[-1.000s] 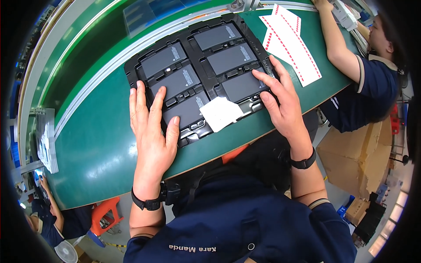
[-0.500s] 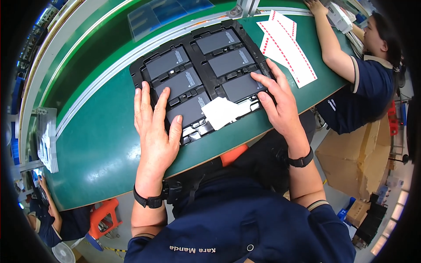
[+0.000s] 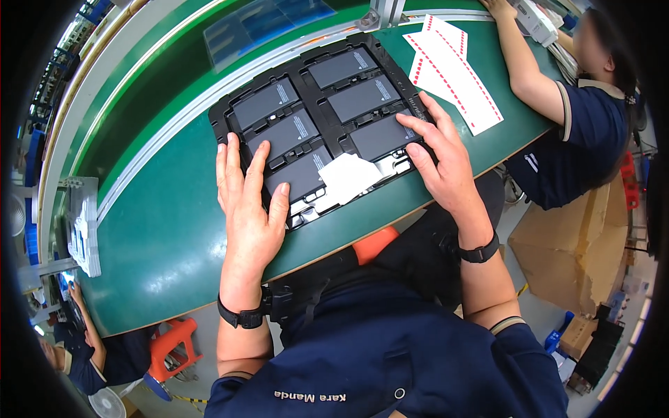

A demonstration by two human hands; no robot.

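A black moulded tray (image 3: pixel 317 104) lies aslant on the green tabletop. Flat dark-grey rectangular packs (image 3: pixel 266 103), resembling batteries, sit in its two columns of compartments. Over the tray's near edge lies a small white piece of paper (image 3: pixel 348 178), partly covering the near compartments. My left hand (image 3: pixel 249 202) rests along the tray's left side, fingers spread, thumb at the near left corner. At the right side my right hand (image 3: pixel 444 164) lies with its fingers apart, some reaching over the rim towards the near right pack. Neither hand is closed round anything.
White sheets with red dashed markings (image 3: pixel 456 80) lie right of the tray. Beyond them a co-worker's arm (image 3: pixel 523 70) rests on the green table (image 3: pixel 153 258). A metal rail runs behind the tray; a clear plastic stack (image 3: pixel 83 226) stands at the left. Another person is at lower left.
My hands keep their places on the tray, and the packs and paper stay put. The whole view has shifted slightly.
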